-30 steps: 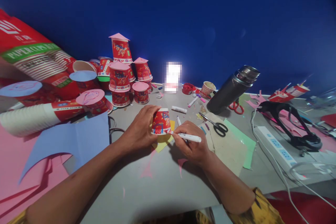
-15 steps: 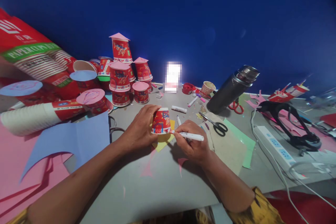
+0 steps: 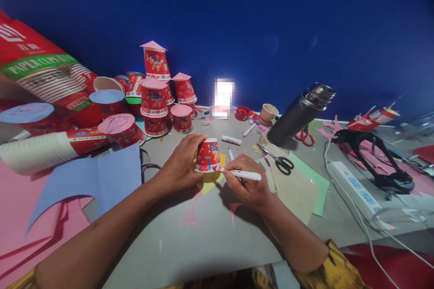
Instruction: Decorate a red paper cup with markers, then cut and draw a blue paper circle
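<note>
My left hand [image 3: 183, 162] is closed around the left side of a red printed paper cup [image 3: 208, 156], which is held upside down with its white rim at the bottom. In my right hand [image 3: 247, 183] is a white marker pen [image 3: 246, 174], its tip at the right end of the cup's rim. Beneath the cup lies a piece of yellow paper [image 3: 212, 184]. Just behind my right hand is another white marker [image 3: 231, 155], and a white marker-like stick [image 3: 231, 140] rests farther back.
Stacked red cups with pink paper tops [image 3: 154, 95] stand at the back left, near a bag of paper cups [image 3: 44, 70]. Blue paper [image 3: 118, 174] lies left. To the right are scissors [image 3: 284, 165], a dark thermos [image 3: 294, 115] and a power strip [image 3: 356, 187] with cables.
The marker in my right hand has shifted very slightly to the left along the cup's rim. My left hand keeps its grip on the cup.
</note>
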`<state>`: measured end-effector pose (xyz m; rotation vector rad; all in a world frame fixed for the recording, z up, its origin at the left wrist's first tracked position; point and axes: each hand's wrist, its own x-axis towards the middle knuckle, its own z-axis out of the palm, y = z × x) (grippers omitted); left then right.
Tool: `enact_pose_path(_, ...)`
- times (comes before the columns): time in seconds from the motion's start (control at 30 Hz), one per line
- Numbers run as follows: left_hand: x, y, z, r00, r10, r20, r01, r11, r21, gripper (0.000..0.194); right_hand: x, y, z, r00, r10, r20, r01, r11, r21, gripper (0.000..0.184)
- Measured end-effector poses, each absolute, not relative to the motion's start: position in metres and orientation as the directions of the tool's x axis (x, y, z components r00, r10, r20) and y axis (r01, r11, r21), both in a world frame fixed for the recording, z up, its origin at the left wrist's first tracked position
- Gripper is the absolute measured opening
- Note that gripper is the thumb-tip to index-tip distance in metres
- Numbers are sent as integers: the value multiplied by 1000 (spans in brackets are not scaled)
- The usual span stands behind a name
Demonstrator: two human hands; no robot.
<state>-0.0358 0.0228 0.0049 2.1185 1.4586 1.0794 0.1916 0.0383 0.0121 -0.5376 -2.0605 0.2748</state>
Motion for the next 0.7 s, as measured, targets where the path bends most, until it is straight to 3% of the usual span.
enact_pose_path(0.7,-37,24,2,188,907,376,642,-404,652,71,192,38,11,-430,495,755,295,867,-401,12)
